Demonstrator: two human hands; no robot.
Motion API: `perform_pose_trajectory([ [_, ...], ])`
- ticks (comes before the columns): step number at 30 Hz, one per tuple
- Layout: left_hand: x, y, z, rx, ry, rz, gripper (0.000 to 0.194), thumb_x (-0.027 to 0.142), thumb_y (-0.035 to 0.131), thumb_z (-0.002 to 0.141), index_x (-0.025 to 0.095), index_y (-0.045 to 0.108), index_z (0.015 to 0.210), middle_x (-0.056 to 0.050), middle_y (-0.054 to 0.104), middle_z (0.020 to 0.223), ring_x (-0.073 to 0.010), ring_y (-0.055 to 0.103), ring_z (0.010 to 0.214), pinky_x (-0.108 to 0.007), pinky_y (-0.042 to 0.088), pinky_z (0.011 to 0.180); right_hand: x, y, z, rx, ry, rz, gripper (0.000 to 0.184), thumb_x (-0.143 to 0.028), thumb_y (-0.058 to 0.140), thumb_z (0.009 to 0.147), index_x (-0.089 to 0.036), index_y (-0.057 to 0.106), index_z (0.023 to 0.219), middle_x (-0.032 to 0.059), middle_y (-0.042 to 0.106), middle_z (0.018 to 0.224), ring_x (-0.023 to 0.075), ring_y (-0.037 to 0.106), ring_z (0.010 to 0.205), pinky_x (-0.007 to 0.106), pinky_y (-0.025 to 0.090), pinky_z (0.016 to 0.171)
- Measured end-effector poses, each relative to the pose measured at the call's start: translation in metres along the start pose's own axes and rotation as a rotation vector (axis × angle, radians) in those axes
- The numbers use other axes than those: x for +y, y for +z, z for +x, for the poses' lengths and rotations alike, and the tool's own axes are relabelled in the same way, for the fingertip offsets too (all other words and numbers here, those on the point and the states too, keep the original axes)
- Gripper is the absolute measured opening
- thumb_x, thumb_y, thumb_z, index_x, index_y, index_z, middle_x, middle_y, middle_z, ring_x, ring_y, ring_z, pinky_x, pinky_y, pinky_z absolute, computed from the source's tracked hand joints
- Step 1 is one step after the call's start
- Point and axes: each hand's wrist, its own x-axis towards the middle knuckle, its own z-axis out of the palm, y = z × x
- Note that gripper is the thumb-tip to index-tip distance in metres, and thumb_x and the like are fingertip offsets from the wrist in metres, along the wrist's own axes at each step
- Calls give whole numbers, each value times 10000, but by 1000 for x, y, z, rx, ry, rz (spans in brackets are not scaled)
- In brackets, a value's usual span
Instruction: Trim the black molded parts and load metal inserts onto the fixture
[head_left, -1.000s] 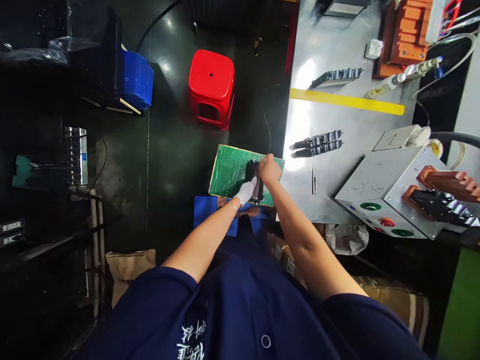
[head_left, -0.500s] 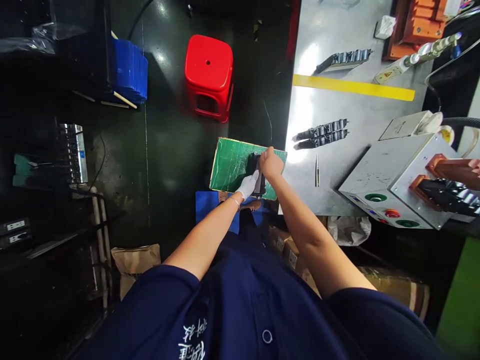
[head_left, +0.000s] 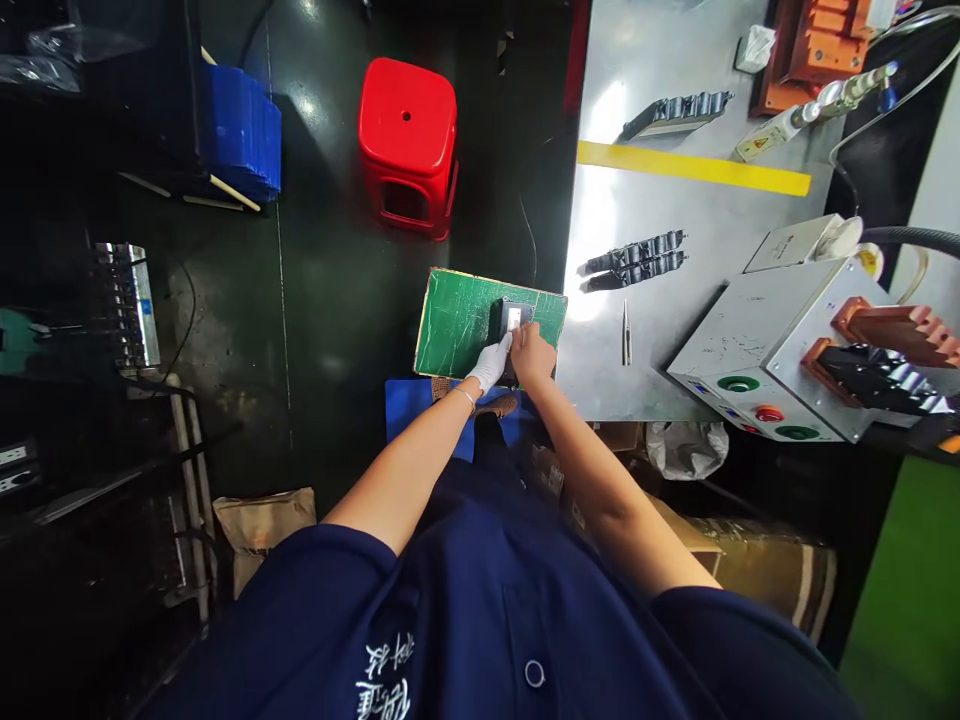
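A flat black rectangular part lies on a scratched green board, and a white patch shows on its top face. My left hand, in a white glove, grips the part at its left side. My bare right hand is closed, its fingers curled together over the lower portion of the part, next to my left fingertips. Whatever is between the right fingers is hidden. Both hands cover the part's near end.
On the metal table at right lie black ribbed parts, tweezers and a yellow strip. A grey machine with buttons stands beyond. A red stool is ahead on the floor.
My right hand has moved nearer to me along the black part, exposing its far end and the white patch. The left hand keeps its grip. The view has shifted slightly.
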Motion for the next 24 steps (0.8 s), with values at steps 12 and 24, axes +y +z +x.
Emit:
perform_pose_trajectory([
  [12,-7,2,0,12,56,107,501,527,512,909,121,653,652,-26,578,573,-129,502,595,-270,415,618,-8,-18,44,76,-26,9,339,-361,233,1027,-144,442,1183,148,712,993,240,685,886,292,413,695],
  [24,-7,3,5,19,29,74,450,510,548,896,128,670,690,-23,594,593,-150,569,681,-274,447,697,3,3,22,74,-38,1,389,-365,204,1028,-132,463,1202,140,708,977,236,683,873,275,391,672],
])
